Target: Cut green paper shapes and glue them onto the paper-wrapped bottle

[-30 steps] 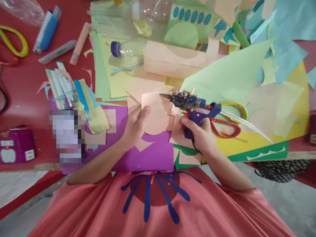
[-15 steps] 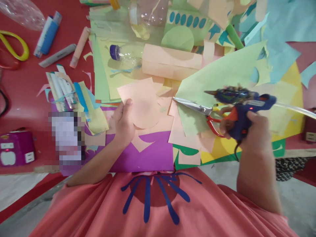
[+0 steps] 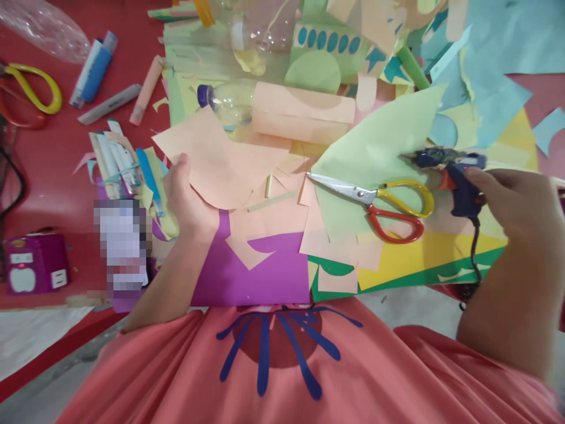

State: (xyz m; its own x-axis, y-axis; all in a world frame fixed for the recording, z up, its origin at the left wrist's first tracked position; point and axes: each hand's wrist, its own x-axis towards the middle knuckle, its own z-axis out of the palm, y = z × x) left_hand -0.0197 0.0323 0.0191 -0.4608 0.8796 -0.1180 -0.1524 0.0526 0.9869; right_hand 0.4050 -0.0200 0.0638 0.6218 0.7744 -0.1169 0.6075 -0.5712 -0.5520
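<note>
My left hand (image 3: 188, 197) grips a peach paper cut-out (image 3: 216, 162) by its lower left edge and holds it above the purple sheet (image 3: 256, 271). Far to the right, my right hand (image 3: 516, 197) is closed round the handle of a blue hot glue gun (image 3: 454, 171), whose nozzle points left over a light green sheet (image 3: 379, 147). Between the two hands lie scissors with yellow and red handles (image 3: 384, 203), blades pointing left.
Coloured paper scraps cover the red table (image 3: 48, 171). A rolled peach paper (image 3: 304, 115) and a clear bottle with a purple cap (image 3: 225, 100) lie at the back. Markers (image 3: 95, 65), a second pair of scissors (image 3: 33, 94) and a purple power box (image 3: 33, 262) sit at left.
My right hand carried the glue gun away from the peach cut-out, far to the right. My left hand moved the cut-out up and to the left. The scissors are now uncovered.
</note>
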